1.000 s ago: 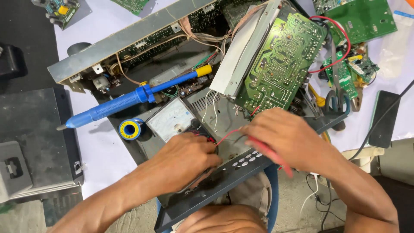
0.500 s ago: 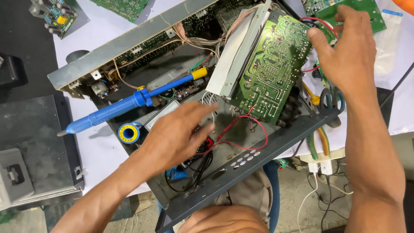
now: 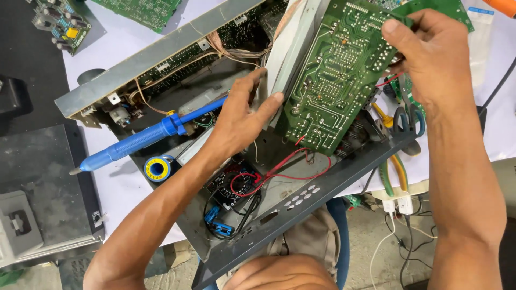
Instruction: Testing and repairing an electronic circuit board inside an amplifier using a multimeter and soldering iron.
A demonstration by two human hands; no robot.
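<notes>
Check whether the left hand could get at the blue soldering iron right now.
Probably yes. The left hand rests on the metal plate beside the green circuit board; the soldering iron lies uncovered just beside it, nothing between.

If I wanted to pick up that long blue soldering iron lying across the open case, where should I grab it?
Probably by the thick blue handle of the soldering iron, around its middle, coming from above. It lies nearly flat across the edge of the open metal chassis, so that side is free. Its bare metal tip points down-left over the white sheet; stay clear of that end. The left hand rests just beside its upper end.
</notes>
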